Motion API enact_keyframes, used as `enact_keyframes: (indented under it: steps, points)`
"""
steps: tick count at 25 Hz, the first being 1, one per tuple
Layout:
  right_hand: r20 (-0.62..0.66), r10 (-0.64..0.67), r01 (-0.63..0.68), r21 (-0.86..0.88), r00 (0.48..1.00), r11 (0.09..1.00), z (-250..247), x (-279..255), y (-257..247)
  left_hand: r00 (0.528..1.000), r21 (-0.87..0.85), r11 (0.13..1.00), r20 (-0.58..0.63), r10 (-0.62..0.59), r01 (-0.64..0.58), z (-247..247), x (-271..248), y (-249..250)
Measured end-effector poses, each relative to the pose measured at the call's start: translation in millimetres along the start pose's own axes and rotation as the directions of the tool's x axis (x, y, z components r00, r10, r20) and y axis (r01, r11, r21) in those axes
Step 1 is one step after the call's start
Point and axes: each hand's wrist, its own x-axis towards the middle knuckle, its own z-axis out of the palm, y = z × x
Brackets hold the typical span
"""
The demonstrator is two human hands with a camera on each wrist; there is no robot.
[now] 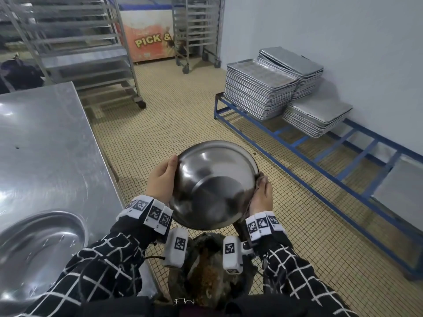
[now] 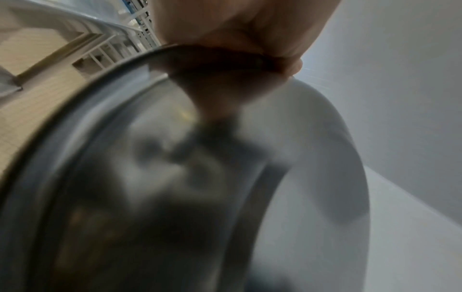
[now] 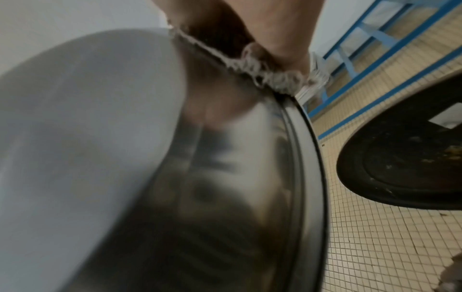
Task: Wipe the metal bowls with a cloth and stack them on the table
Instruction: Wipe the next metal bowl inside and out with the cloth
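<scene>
**Head view: bowl held bottom-up between both hands, table to the left**

Head camera shows one metal bowl (image 1: 214, 184) held in the air over the tiled floor (image 1: 183, 115), its outer base turned toward the person and its opening facing away and down. The left hand (image 1: 161, 177) grips the left rim, thumb along the outer wall. The right hand (image 1: 262, 197) grips the right rim with a grey cloth (image 3: 265, 73) pinched between its fingers and the metal; the right wrist view shows the frayed cloth edge lying on the rim bead. Both hands are therefore closed on the bowl, at opposite ends of one rim diameter.

Governing relation: the steel table (image 1: 45, 133) lies to the person's left, so the left hand is the nearer one to the set-down surface. A second bowl (image 1: 39, 245) rests open side up on the near end of that table, just beside the left forearm. Judged from this, it is the base of the stack.

Assessment:
- Wiping appears to be on the outside or rim.
- To nest, the held bowl must be turned open side up and carried left.
- Risk: a smooth wall and cloth-padded grip may slip during the turn.

A dark, soiled round container (image 3: 410, 170) stands on the floor below the hands.
</scene>
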Motion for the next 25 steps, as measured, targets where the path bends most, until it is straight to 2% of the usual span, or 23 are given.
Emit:
enact_keyframes:
  steps: [4,6,9,11,13,15,18,21,22,23,24,25]
  points:
    - [0.06,-0.184,0.192,-0.188,0.981,0.963,-12.2,13.1,-17.9,0.996,0.044,0.998,0.083,0.038,-0.041,-1.0,-3.1,-5.4]
    - [0.176,-0.294,0.333,-0.264,0.939,0.905,-15.9,18.3,-28.7,0.989,0.078,0.993,0.122,0.079,-0.089,-1.1,-5.8,-4.0]
    - [0.434,-0.364,0.537,-0.393,0.824,0.747,-9.3,14.4,-42.7,0.968,0.144,0.98,0.227,0.104,-0.139,2.9,-8.2,0.5]
    - [0.565,-0.407,0.662,-0.374,0.718,0.649,1.3,4.5,-47.5,0.954,0.227,0.96,0.286,0.094,-0.163,3.8,-6.6,1.5]
    - [0.638,-0.46,0.762,-0.343,0.618,0.549,11.4,-5.9,-47.2,0.949,0.266,0.952,0.308,0.066,-0.153,2.4,-5.7,1.1]
    - [0.627,-0.519,0.804,-0.344,0.581,0.485,19.8,-16.2,-41.6,0.956,0.279,0.952,0.29,0.043,-0.128,-0.1,-6.9,-0.5]
    - [0.541,-0.607,0.812,-0.432,0.582,0.393,27.1,-36.8,-26.0,0.972,0.312,0.94,0.226,0.069,-0.139,0.6,-8.0,-2.4]
    - [0.519,-0.71,0.85,-0.48,0.475,0.218,31.5,-65.0,-10.4,0.991,0.232,0.967,0.109,0.081,-0.104,2.8,-7.5,1.6]
    - [0.505,-0.724,0.843,-0.501,0.47,0.198,31.4,-68.2,-6.2,0.994,0.195,0.977,0.081,0.071,-0.085,2.9,-7.5,4.2]
    - [0.466,-0.724,0.816,-0.529,0.508,0.232,30.0,-65.6,-3.0,0.996,0.173,0.982,0.065,0.067,-0.077,3.1,-8.1,7.1]
    - [0.395,-0.707,0.769,-0.544,0.587,0.335,28.4,-59.0,-1.7,0.996,0.167,0.983,0.057,0.071,-0.079,2.9,-9.0,9.6]
    - [0.303,-0.661,0.702,-0.514,0.686,0.493,26.1,-50.6,-1.7,0.996,0.161,0.984,0.048,0.074,-0.081,2.0,-9.8,11.1]
